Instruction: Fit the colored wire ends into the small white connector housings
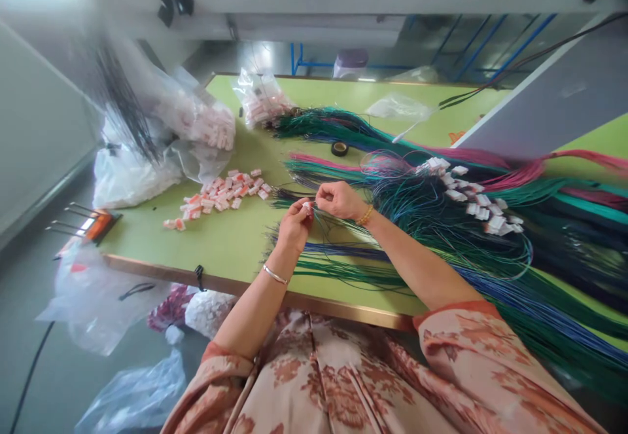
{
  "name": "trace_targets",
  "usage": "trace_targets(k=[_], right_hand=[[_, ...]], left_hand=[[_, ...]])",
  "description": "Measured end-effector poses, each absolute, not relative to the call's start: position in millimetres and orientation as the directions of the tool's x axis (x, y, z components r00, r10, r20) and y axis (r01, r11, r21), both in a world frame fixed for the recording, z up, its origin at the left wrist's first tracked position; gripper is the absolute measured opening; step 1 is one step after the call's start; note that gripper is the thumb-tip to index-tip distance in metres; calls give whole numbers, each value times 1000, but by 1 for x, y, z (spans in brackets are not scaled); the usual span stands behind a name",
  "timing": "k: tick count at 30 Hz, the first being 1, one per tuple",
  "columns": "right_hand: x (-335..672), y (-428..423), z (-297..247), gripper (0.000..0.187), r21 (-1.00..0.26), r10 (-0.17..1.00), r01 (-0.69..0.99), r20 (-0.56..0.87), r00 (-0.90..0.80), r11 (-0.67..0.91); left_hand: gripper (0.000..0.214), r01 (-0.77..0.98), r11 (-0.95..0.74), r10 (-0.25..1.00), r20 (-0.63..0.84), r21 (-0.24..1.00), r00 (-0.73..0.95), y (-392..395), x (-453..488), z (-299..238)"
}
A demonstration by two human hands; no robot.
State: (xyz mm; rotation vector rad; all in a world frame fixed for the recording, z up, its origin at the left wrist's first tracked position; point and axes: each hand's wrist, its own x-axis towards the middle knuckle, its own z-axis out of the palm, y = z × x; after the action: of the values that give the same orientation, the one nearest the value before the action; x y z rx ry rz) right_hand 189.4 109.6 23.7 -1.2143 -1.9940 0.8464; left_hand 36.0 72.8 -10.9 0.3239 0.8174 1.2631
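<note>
Left hand [295,226] pinching small white connector [307,205], right hand [339,200] pinching thin wire [313,201] just beside it; wire bundles [343,249] around, loose connector pile [223,193] left, white connector cluster [457,195] right, all on green table [230,237]

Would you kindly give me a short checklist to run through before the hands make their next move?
1. Left hand holding the small white piece: ok.
2. Right hand close beside it, fingers pinched: ok.
3. Wire end fully seated in the piece: cannot tell, too small to see.
4. Loose pieces lying on the green table: ok.
5. Wires neatly separated: not ok, strands cross and tangle.
6. Black tape roll apart from both hands: ok.
</note>
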Motion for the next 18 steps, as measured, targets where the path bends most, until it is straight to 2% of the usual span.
trace_targets(k=[8,18], right_hand=[[194,109,18,16,-774,914,513,206,-350,371],[192,108,14,16,-819,916,453,200,-349,352]], left_hand=[[24,-696,303,933,-353,651,76,73,36,-12],[24,-669,273,943,-329,692,45,74,37,-15]])
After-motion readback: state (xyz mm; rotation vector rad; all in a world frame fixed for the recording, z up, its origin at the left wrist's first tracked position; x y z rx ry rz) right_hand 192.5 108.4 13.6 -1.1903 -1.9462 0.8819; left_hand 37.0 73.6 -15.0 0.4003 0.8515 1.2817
